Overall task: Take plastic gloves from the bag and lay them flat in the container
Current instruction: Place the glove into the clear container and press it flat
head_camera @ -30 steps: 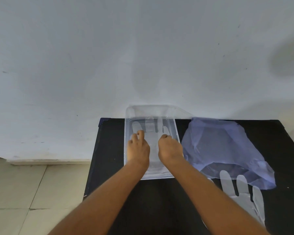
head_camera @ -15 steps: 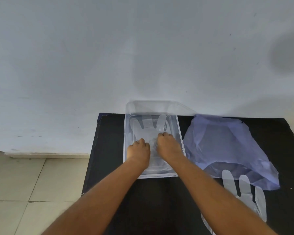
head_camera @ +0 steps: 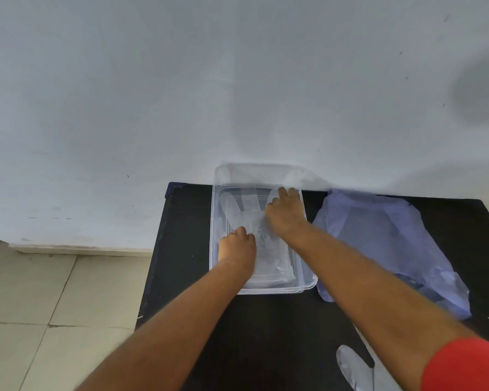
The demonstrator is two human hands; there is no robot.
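A clear rectangular container [head_camera: 305, 286] sits on the black table [head_camera: 187, 249] against the wall. A translucent plastic glove [head_camera: 243, 213] lies inside it, fingers pointing to the far end. My left hand [head_camera: 236, 248] presses palm down on the glove's near left part. My right hand [head_camera: 285, 213] lies flat on the glove's far right, fingertips at the container's far end. A bluish plastic bag [head_camera: 378, 235] lies to the right of the container. Another clear glove [head_camera: 356, 368] lies on the table near the front, partly under my right arm.
A white wall rises right behind the table. The table's left edge drops to a tiled floor [head_camera: 54, 300]. My right sleeve [head_camera: 463, 365] is red at the lower right corner.
My right hand has slid forward along the glove to the container's far right end. My left hand stays pressing near the same spot. The camera has come closer.
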